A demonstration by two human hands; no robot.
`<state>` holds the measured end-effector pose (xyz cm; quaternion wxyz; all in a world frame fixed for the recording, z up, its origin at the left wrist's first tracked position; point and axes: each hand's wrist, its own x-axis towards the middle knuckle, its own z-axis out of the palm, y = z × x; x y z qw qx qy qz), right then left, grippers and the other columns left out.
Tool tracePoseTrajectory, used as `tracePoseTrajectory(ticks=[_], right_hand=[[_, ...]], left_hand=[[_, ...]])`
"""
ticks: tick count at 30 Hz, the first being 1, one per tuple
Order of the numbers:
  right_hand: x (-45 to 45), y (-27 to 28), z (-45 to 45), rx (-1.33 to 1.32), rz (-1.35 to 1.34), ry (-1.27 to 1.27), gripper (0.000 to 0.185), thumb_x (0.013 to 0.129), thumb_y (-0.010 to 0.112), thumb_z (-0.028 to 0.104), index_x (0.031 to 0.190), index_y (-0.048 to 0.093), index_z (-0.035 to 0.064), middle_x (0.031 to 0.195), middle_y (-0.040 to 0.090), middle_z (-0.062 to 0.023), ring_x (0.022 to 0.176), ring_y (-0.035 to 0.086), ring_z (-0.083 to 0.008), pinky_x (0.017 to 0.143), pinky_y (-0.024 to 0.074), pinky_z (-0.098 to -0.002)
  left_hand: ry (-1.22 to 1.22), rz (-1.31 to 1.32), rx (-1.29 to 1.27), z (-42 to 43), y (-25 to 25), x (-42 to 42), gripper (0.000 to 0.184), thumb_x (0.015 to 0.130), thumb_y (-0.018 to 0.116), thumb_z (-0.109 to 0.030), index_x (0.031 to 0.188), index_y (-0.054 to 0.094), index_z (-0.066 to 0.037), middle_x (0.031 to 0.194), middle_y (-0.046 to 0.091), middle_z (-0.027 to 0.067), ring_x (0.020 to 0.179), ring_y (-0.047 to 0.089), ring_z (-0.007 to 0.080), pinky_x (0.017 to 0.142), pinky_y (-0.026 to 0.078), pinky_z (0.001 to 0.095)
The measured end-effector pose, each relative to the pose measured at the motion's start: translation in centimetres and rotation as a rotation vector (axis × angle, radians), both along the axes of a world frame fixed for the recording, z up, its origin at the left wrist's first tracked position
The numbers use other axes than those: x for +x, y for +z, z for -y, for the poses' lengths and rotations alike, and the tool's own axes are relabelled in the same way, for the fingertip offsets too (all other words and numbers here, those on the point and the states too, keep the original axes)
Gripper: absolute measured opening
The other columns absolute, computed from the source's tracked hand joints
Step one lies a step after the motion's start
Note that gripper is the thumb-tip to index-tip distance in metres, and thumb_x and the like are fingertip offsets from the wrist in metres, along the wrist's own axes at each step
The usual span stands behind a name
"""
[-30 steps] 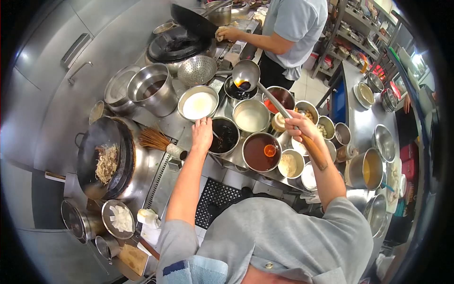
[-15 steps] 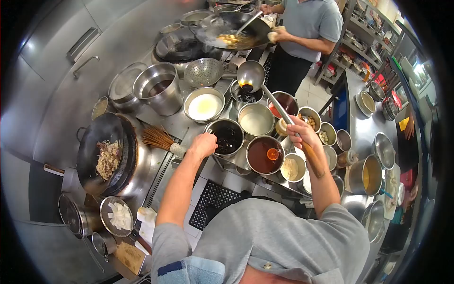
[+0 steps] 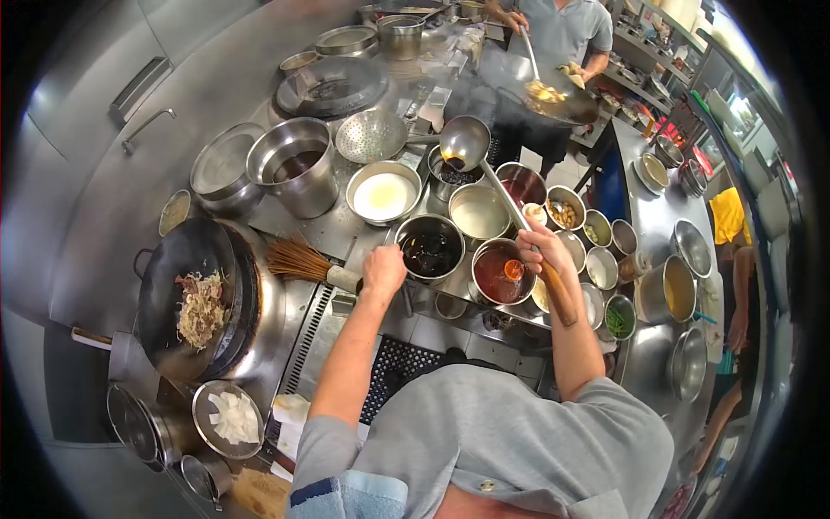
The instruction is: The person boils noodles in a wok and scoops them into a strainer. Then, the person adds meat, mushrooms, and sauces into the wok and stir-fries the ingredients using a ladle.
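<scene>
My right hand [image 3: 540,248] is wrapped round the handle of a long ladle [image 3: 503,194], whose grip is wooden. Its metal bowl, with a little dark and yellow liquid in it, hangs over a pot of dark sauce [image 3: 450,176]. My left hand [image 3: 383,272] is closed beside the near-left rim of another pot of dark liquid [image 3: 430,249]; what its fingers hold, if anything, is hidden. Just left of that hand lies a bamboo wok brush [image 3: 303,263]. Close to the right hand stands a pot of red-brown sauce [image 3: 494,278] with a small orange-red cup in it.
At left a wok [image 3: 186,294] holds shredded food. A tall steel pot [image 3: 298,169], a perforated strainer [image 3: 370,135] and a pot of whitish liquid [image 3: 383,192] stand behind. Across the counter a co-worker [image 3: 562,35] holds a smoking wok [image 3: 545,91]. Several ingredient bowls line the right.
The co-worker has swung the wok away from the burner, toward the right. My view has shifted slightly; the ladle stays over the same pot, and both my hands keep nearly the same pose.
</scene>
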<state>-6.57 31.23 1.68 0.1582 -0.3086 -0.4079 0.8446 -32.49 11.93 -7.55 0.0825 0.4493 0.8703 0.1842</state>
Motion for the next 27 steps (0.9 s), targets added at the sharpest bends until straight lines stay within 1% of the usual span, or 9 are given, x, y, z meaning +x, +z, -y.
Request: tracePoseTrajectory(ticks=[6,9,12,13,14,16,18,24,27], right_hand=[[-1.4,-2.0,2.0,-0.323,-0.28,-0.117,0.004,0.097,0.047,0.01,0.098,0.044,0.0093,0.069,0.042,0.0014,0.043,0.04,-0.0014,0.031,0.0334,-0.0166],[-1.5,-2.0,3.6,-0.556,-0.417,-0.139,0.01,0.099,0.043,0.013,0.093,0.042,0.0051,0.07,0.04,0.0004,0.043,0.039,-0.0019,0.031,0.0348,-0.017],[-1.1,1.3,5.3,-0.679,-0.522,-0.102,0.017,0.101,0.039,0.015,0.091,0.04,0.0021,0.071,0.038,-0.0006,0.044,0.039,-0.0023,0.031,0.0369,-0.0177],[-0.7,1.9,5.8,-0.698,-0.544,-0.075,0.019,0.101,0.038,0.016,0.088,0.039,0.0024,0.071,0.037,-0.0007,0.045,0.04,-0.0029,0.031,0.0379,-0.0181],[-0.1,1.9,6.0,-0.732,-0.565,-0.065,0.019,0.102,0.036,0.015,0.102,0.043,-0.0025,0.074,0.037,-0.0023,0.045,0.04,-0.0039,0.032,0.0385,-0.0181],[0.9,3.1,6.9,-0.735,-0.588,-0.031,0.027,0.102,0.034,0.015,0.119,0.041,-0.0056,0.076,0.038,-0.0034,0.046,0.041,-0.0046,0.032,0.0388,-0.0184],[2.3,3.3,6.7,-0.748,-0.549,-0.029,0.031,0.101,0.034,0.012,0.127,0.039,-0.0046,0.077,0.038,-0.0037,0.045,0.041,-0.0043,0.03,0.0368,-0.0182],[5.4,3.4,6.5,-0.465,-0.283,0.076,0.021,0.096,0.045,0.007,0.117,0.044,0.0077,0.069,0.037,0.0025,0.039,0.035,0.0004,0.027,0.0307,-0.015],[6.6,4.0,5.7,-0.451,-0.236,0.158,0.023,0.095,0.048,0.008,0.117,0.044,0.0084,0.067,0.038,0.0034,0.039,0.036,0.0012,0.027,0.0306,-0.0143]], left_hand=[[-0.075,0.17,-0.077,-0.9,-0.6,0.5,0.025,0.087,0.055,-0.022,0.086,0.069,-0.002,0.085,0.066,0.0245,0.084,0.065,0.0407,0.078,0.051,0.0487],[0.003,0.314,-0.11,-1.3,-2.6,0.8,0.028,0.086,0.055,-0.022,0.09,0.069,0.002,0.09,0.065,0.0282,0.092,0.064,0.0421,0.083,0.05,0.0483],[-0.239,0.267,-0.196,-2.5,-1.5,-0.2,0.026,0.077,0.053,-0.012,0.091,0.07,0.002,0.093,0.066,0.028,0.098,0.064,0.0379,0.083,0.052,0.044],[0.174,0.666,-0.103,-3.3,-3.9,-0.3,0.025,0.076,0.05,-0.01,0.084,0.069,0.003,0.085,0.068,0.0247,0.077,0.068,0.0346,0.066,0.054,0.0429],[0.187,0.961,-0.067,-2.6,-4.4,-1.0,0.021,0.08,0.049,-0.012,0.073,0.064,0.001,0.065,0.063,0.0122,0.046,0.055,0.0213,0.041,0.04,0.0367],[0.24,1.4,0.043,-0.6,-4.6,-1.7,0.016,0.085,0.053,-0.017,0.075,0.057,-0.005,0.055,0.042,-0.0042,0.039,0.03,0.006,0.036,0.02,0.025],[0.179,1.538,0.148,2.3,-1.8,-1.2,0.015,0.093,0.051,-0.016,0.083,0.055,-0.005,0.057,0.039,-0.0066,0.041,0.029,0.0027,0.037,0.019,0.0206],[0.135,1.112,0.366,6.5,3.6,1.0,0.017,0.096,0.049,-0.018,0.087,0.057,-0.006,0.062,0.046,-0.0055,0.052,0.038,0.0024,0.045,0.029,0.0201],[0.032,0.407,0.384,4.6,4.5,1.5,0.019,0.096,0.048,-0.017,0.088,0.055,-0.001,0.064,0.056,0.0105,0.056,0.054,0.0239,0.051,0.04,0.0371]])
